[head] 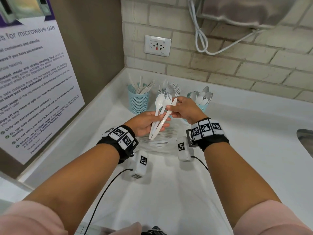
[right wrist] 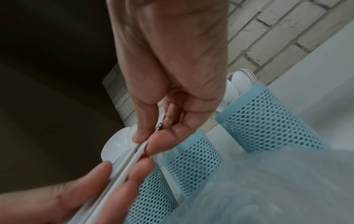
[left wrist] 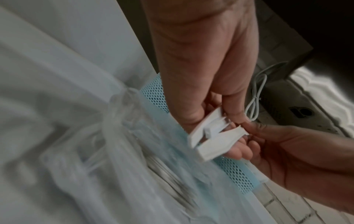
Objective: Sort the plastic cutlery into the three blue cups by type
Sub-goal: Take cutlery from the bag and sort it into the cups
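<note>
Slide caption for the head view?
Left hand holds spoon, fork and knife; right hand pinches the knife.

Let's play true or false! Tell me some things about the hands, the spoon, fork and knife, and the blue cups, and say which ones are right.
1. The left hand holds a spoon, a fork and a knife together. True.
2. The right hand is resting flat on the counter. False: it is raised and pinches the knife.
3. The left blue cup holds knives. True.
4. The right blue cup is full of forks. False: it holds spoons.
5. All three blue cups are lying on their sides. False: they stand upright.
</note>
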